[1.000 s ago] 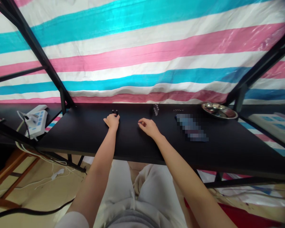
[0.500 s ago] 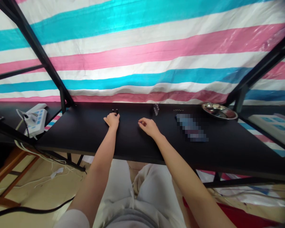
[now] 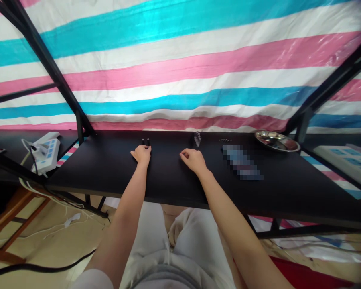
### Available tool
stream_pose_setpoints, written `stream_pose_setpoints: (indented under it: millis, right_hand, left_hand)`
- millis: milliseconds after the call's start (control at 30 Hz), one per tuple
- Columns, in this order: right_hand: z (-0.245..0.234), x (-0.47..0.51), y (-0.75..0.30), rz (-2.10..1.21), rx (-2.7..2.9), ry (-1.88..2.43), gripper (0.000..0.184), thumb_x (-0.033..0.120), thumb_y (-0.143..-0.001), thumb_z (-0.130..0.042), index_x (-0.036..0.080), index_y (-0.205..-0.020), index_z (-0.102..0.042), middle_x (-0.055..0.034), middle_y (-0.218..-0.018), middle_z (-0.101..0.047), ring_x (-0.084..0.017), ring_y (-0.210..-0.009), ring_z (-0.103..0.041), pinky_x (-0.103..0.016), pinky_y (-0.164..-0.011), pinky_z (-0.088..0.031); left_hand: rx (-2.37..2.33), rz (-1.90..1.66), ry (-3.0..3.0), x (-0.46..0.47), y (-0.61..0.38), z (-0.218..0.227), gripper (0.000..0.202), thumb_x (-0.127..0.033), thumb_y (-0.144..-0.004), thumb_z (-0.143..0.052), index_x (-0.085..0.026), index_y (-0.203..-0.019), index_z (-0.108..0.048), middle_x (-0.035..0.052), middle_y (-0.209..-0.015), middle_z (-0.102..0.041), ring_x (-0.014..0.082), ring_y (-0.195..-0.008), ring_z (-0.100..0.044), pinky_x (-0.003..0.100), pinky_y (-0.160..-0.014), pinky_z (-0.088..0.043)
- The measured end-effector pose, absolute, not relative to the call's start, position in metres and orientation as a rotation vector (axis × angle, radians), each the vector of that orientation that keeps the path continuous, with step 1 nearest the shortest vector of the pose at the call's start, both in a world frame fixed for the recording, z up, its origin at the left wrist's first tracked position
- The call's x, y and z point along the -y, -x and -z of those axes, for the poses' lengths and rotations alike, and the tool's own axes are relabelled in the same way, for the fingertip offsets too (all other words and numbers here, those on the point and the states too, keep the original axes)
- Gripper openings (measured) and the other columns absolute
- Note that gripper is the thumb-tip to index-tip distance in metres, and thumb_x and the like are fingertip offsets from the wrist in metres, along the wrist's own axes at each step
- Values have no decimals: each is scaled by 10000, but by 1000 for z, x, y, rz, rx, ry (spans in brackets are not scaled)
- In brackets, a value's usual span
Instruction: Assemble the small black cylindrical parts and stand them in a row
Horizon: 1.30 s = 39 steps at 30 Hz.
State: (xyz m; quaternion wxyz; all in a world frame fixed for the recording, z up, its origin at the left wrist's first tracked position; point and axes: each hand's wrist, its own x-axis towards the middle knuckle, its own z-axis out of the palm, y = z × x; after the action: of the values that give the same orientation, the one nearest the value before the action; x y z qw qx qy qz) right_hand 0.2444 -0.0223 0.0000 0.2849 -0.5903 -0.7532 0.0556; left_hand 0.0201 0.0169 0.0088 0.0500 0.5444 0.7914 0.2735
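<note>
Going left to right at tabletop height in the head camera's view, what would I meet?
White power strip → left hand → right hand → row of small pieces → metal dish → blue-and-white block.

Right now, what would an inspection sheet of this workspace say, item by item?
Surface: matte black rectangular tabletop.
Things at hand: two small dark upright pegs by the left hand; clear-looking cluster of small upright pieces beyond the right hand; row of tiny pieces farther right.
Clutter: pixelated flat bluish rectangle; shiny round silver metal dish.
Grip: right fingertips together; whether either hand holds anything, cannot tell.
Cables: thin white cables and thick black cable, both left.
Surroundings: pink, white and blue striped plastic sheet; black metal frame; white power strip with blue sockets.
</note>
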Motion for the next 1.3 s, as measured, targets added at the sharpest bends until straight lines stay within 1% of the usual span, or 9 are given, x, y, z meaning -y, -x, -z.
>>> stream_pose_setpoints:
  millis: [200,333,500,700,833,967,1100,1200,1300]
  right_hand:
    - [2,21,-261,-30,1738,2039,270,271,-803,-450,161,-970,-632,-131,-1045,-590,-263,-987,-490,-386,-793,-355]
    - [7,19,-262,-63,1665,2119,390,302,-821,-433,145,-1153,-565,-162,-1225,-501,-297,-1128,-404,-449,-878,-329]
    - [15,14,-263,-116,1708,2148,453,330,-867,-362,142,-1259,-487,-149,-1361,-407,-275,-1252,-311,-489,-1005,-230]
    - [20,9,-264,-198,1734,2169,511,355,-889,-297,140,-1341,-399,-131,-1440,-314,-266,-1329,-225,-511,-1058,-148]
    - [21,6,-266,-208,1739,2145,517,354,-886,-296,136,-1344,-398,-139,-1438,-315,-283,-1330,-229,-534,-1055,-146]
    - [22,4,-267,-201,1744,2135,513,354,-891,-282,141,-1340,-406,-141,-1435,-321,-286,-1329,-234,-546,-1049,-150]
    - [21,2,-266,-193,1755,2147,518,362,-892,-282,146,-1348,-396,-136,-1440,-312,-290,-1331,-227,-550,-1047,-153]
    - [20,1,-265,-182,1775,2164,522,370,-898,-266,154,-1361,-378,-141,-1442,-305,-287,-1332,-221,-560,-1042,-157]
    - [19,-1,-264,-188,1791,2197,535,381,-906,-244,154,-1379,-345,-142,-1453,-280,-283,-1341,-199,-563,-1046,-148]
  left_hand:
    - [-2024,-886,-2222,5,-53,-13,303,-354,-850,-439,-194,-843,-695,58,-801,-690,200,-807,-590,352,-808,-327]
    - [-1574,-699,-2623,12,-93,-13,292,-277,-860,-414,-194,-1013,-649,57,-881,-676,192,-849,-558,326,-780,-352]
    - [-1495,-594,-2751,3,-127,-7,500,-226,-861,-391,-184,-1357,-346,95,-1195,-551,210,-1006,-500,334,-807,-364]
    - [-1556,-539,-2754,-19,-152,3,555,-232,-882,-352,-237,-1415,-198,104,-1283,-462,230,-1065,-458,372,-843,-356]
    - [-1536,-599,-2760,-30,-163,7,532,-199,-872,-358,-258,-1393,-265,99,-1276,-466,244,-1053,-463,393,-840,-354]
    - [-1541,-636,-2742,-33,-169,4,443,-214,-872,-392,-212,-1315,-400,114,-1194,-523,248,-1025,-478,394,-842,-343]
    - [-1591,-717,-2714,-32,-168,1,265,-221,-874,-414,-157,-1083,-563,115,-1044,-592,237,-967,-500,380,-837,-327]
    - [-1590,-777,-2690,-30,-160,0,198,-229,-875,-419,-165,-947,-593,93,-977,-617,221,-938,-510,365,-831,-322]
    - [-1568,-860,-2635,-26,-144,-2,163,-238,-859,-458,-178,-929,-592,68,-958,-629,204,-915,-521,346,-820,-327]
